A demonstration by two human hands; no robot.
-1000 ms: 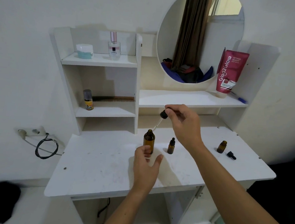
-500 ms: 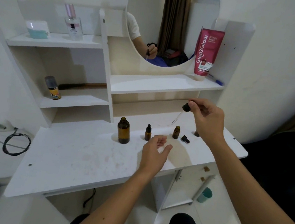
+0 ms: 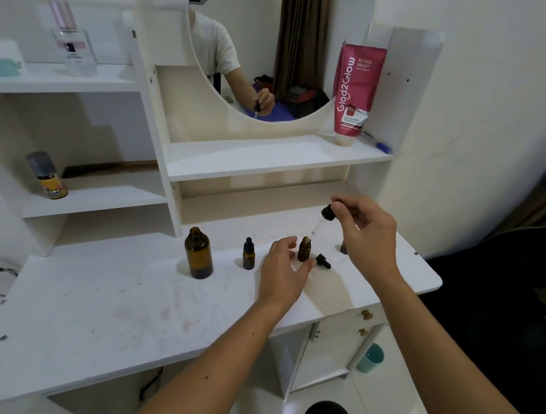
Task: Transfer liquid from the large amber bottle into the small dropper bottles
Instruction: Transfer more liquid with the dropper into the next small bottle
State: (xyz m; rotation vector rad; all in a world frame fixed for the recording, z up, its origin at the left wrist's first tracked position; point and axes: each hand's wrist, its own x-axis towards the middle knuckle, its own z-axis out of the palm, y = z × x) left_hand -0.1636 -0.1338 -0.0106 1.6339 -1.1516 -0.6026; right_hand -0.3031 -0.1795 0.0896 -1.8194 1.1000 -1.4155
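The tall pink tube [image 3: 357, 92] on the shelf [image 3: 268, 160] under the mirror says "Glad2Glow" in big white letters running up its side; near the top it says "RETINOL BRIGHT"; a small red patch lower down shows "10x"; the rest of the print there is too tiny to read; the labels on the other bottles are too blurry.

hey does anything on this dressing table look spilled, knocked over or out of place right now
No fresh spill shows. A loose black dropper cap lies on its side beside the open small bottle, and the large amber bottle stands uncapped. The tabletop carries faint reddish smudges, which look like old stains.
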